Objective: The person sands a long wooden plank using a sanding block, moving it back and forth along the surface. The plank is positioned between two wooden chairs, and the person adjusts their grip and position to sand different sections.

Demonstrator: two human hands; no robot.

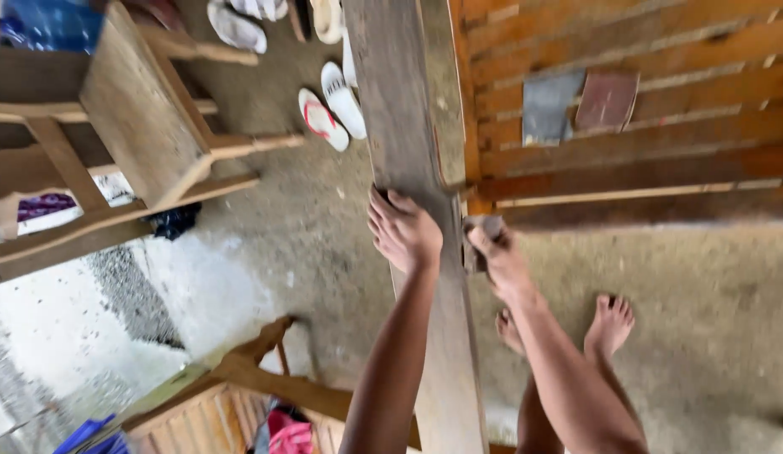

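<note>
While plank (408,134) runs lengthwise away, left hand (404,231) lies open on it; right hand (497,256) fingers pinch sanding pad (482,227).

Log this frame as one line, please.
left hand: flat on plank | right hand: pressing sandpaper piece to plank edge | sandpaper sheets on slatted bench

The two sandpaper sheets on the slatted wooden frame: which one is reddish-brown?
The right sheet, the one farther from the long plank, is reddish-brown. The left sheet beside it is grey-blue. Both lie flat on the slatted frame.
</note>
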